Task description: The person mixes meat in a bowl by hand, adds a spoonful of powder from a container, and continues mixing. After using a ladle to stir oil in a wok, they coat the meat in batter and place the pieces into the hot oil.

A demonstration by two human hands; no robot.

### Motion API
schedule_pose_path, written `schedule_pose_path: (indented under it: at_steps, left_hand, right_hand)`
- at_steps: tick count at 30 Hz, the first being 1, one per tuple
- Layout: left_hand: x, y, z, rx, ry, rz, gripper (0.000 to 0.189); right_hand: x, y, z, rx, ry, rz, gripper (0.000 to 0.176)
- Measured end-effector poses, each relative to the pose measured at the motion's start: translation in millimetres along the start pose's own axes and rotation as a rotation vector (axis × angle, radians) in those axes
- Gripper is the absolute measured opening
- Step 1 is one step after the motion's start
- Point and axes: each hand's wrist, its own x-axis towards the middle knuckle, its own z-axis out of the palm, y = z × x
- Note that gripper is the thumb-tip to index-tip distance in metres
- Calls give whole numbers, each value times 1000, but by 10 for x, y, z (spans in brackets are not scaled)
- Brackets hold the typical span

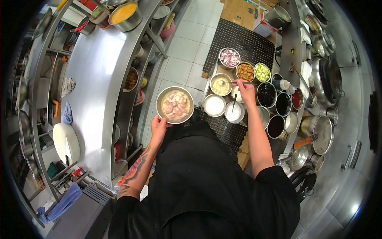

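Observation:
My left hand grips the near rim of a round metal bowl, thumb over the edge. Pale pink pieces of what looks like raw meat lie in cloudy liquid inside it. Out to the right, my right hand is closed on the handle of a spoon. The spoon's head dips into a metal tub of pale yellow, minced-looking food. Below that tub stand a container of white powder and another white-filled container with a spoon upright in it. The fingers partly cover a further white-filled tub.
Containers of sliced onion, browned chunks, chopped green vegetable and dark sauces crowd around my right hand. Pots and a skimmer line the right counter. On the left runs a steel worktable with a shelf beneath.

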Motion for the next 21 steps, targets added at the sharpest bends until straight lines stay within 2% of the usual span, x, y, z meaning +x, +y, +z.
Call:
schedule_pose_path:
  at_steps: [6, 13, 19, 21]
  left_hand:
    - [85, 0, 105, 63, -21, -2, 17]
    - [296, 0, 332, 114, -65, 6, 14]
    - [365, 147, 573, 79, -95, 35, 14]
    - [391, 156, 615, 75, -105, 47, 14]
  right_hand:
    - [-66, -16, -33, 274, -18, 124, 28]
    - [-208, -387, -85, 344, -13, 184, 28]
    - [-412, -982, -105, 456, -114, -20, 26]
    - [-518, -1230, -74, 445, -131, -27, 25]
